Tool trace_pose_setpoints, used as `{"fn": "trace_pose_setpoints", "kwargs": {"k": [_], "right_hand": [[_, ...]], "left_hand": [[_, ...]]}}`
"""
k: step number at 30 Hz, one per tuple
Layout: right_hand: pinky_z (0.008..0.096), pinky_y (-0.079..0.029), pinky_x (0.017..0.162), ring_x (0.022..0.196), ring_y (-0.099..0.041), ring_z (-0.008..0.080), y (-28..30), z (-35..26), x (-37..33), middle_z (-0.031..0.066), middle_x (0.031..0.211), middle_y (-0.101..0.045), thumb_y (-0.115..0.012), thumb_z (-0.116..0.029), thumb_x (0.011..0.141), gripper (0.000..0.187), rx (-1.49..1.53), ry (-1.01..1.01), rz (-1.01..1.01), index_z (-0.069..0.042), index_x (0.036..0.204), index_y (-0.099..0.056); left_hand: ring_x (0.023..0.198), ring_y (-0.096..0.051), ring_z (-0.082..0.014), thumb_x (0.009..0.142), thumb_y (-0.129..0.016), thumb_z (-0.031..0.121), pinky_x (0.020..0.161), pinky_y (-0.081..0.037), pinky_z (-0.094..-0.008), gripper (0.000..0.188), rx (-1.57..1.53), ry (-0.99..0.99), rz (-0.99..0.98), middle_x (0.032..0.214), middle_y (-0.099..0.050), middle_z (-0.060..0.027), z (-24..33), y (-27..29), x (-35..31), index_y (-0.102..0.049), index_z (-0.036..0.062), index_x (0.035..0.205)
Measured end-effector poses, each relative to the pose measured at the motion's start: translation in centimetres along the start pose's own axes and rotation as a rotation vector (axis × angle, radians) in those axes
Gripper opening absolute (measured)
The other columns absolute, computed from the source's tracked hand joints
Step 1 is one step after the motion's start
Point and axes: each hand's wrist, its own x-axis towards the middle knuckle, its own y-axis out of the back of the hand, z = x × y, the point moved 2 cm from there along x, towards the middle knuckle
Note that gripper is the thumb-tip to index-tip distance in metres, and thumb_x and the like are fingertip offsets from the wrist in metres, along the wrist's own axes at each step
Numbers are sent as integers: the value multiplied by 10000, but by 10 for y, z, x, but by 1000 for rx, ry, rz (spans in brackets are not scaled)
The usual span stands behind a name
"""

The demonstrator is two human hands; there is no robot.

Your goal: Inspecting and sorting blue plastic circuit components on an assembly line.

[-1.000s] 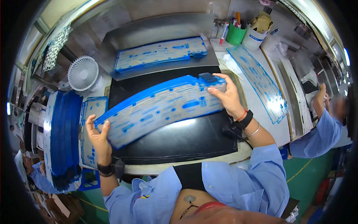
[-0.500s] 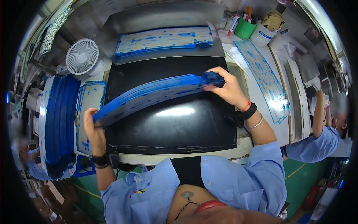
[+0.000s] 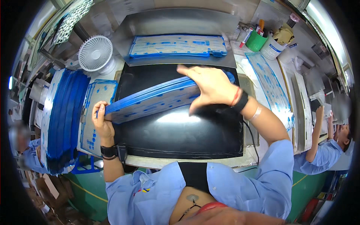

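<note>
A stack of thin, long sheets (image 3: pixel 153 100) with blue edges and blue spots stands tilted on its long side over the black mat (image 3: pixel 210 138). My left hand (image 3: pixel 103 122) is closed on the stack's left end, thumb on the near face. My right hand (image 3: pixel 213 87) is in front of the stack's right part, thumb and fingers spread apart and slightly blurred. It hides much of that end, though a bit of blue shows past the knuckles. Whether the right palm touches the sheets cannot be seen.
Behind the mat, a similar sheet (image 3: pixel 176 45) lies on a grey metal plate (image 3: pixel 180 20). At left are a white fan (image 3: pixel 95 53), a thick blue-edged pile (image 3: pixel 67 120) and a flat sheet (image 3: pixel 98 123). Another sheet (image 3: pixel 268 80) and a green cup (image 3: pixel 256 41) are at right. Co-workers sit on both sides.
My right hand has let go of the stack's right end and moved left along it, its fingers spreading. The stack, bowed before, is now straighter. My left hand keeps its hold.
</note>
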Motion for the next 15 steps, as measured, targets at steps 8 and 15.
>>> {"fn": "trace_pose_setpoints", "kwargs": {"k": [8, 15], "right_hand": [[536, -172, 1124, 1385, -207, 436, 51, -45, 17, 257, 1484, -258, -762, -664, 519, 1277, -358, 155, 582, 15, 1453, -217], [562, -170, 1112, 1355, -259, 424, 49, -50, 28, 248, 1472, -267, -748, -698, 476, 1317, -285, 210, 436, -1, 1455, -210]], "left_hand": [[926, -523, -125, 951, -510, 194, 887, -381, -265, 215, 62, 1, 24, 988, -584, -57, 6, 9, -13, -588, 13, 1036], [966, -516, -127, 943, -526, 222, 902, -371, -260, 248, 113, -4, 21, 1039, -564, -62, 8, 3, -11, -584, 15, 1067]]}}
